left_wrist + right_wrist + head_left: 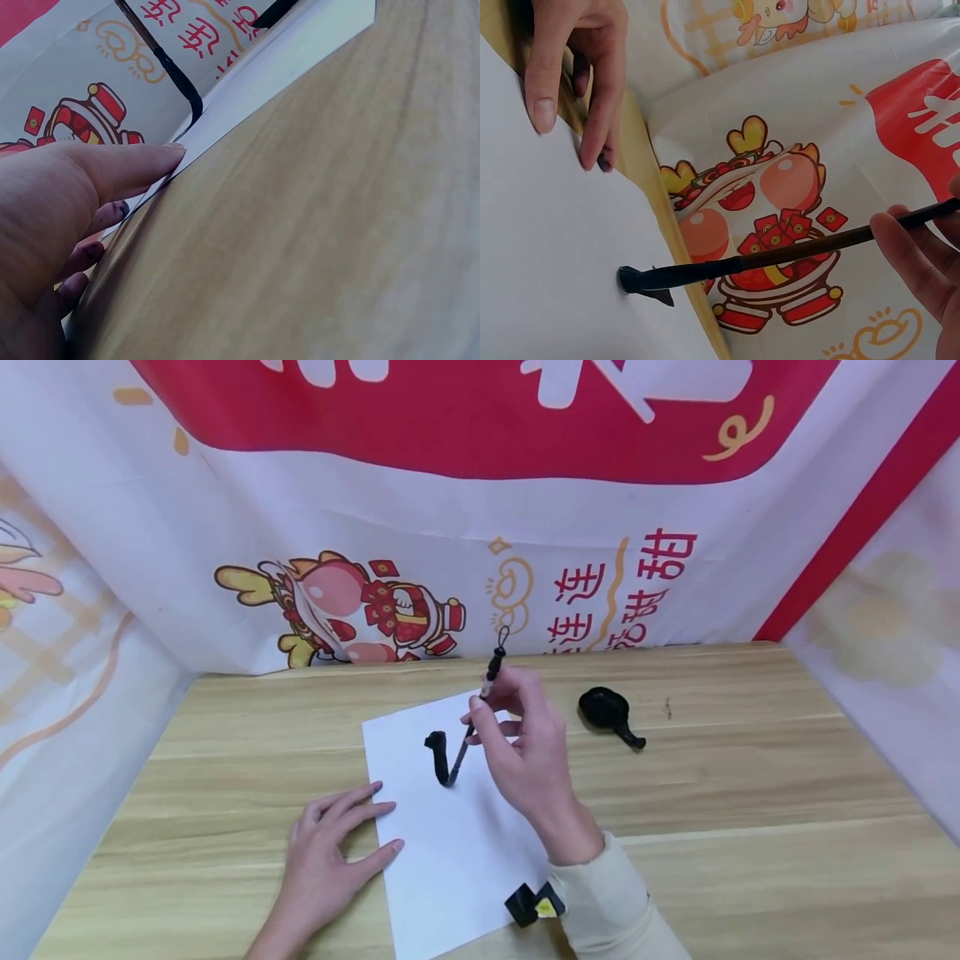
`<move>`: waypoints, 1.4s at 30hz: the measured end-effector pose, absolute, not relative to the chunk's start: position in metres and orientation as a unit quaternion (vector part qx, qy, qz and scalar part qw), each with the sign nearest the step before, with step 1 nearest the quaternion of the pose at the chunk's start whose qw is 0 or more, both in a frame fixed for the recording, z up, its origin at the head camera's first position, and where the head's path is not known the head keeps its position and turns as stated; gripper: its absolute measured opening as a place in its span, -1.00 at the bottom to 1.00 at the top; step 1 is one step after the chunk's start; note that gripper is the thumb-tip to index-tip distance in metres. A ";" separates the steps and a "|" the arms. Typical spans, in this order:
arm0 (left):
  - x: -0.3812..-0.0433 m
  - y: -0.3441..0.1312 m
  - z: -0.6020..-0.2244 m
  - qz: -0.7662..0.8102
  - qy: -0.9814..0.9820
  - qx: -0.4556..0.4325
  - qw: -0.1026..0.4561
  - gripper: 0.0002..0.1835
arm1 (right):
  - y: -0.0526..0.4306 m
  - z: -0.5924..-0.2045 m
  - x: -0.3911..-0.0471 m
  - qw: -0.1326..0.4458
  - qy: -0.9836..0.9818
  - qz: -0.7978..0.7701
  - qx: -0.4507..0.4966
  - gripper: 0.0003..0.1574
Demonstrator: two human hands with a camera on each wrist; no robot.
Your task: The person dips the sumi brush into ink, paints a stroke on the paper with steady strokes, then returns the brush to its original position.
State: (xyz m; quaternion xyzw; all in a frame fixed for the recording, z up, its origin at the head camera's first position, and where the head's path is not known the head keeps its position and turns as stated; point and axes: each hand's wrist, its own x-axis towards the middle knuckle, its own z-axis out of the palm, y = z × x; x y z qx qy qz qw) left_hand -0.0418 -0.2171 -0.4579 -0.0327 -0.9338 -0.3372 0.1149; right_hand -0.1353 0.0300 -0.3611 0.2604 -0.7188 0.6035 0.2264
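My right hand [525, 760] pinches the brush [780, 254] along its shaft, thumb and fingers clamped on it, with its bristles touching the paper [442, 868] near the centre of the head frame, at the lower end of a thick black stroke [440, 758]. My left hand [322, 860] lies at the paper's left edge, in the lower left-centre, fingers spread apart and gripping nothing, tips resting on the margin. To make this stroke well, I think I should steady the sheet with light, even pressure there, move from the wrist rather than squeeze harder, and ease the pressure gradually so the wet-looking line doesn't blot at the bend; my right sleeve [611, 902] ought to stay off the fresh ink. The head view alone gives the stroke's whole shape, with its blunt upper end, and the full outline of the round black thing with a tail [604, 707] on the counter [720, 777], right of centre. The left wrist view shows what that one can't make plain: the bristles curving where they meet the sheet, and dark smudges on my left fingertips.
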 end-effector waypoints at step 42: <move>-0.041 -0.218 -0.459 -0.338 -0.932 -0.038 0.123 -0.51 | 0.032 -0.358 -0.130 0.215 -0.709 0.613 0.274 -0.68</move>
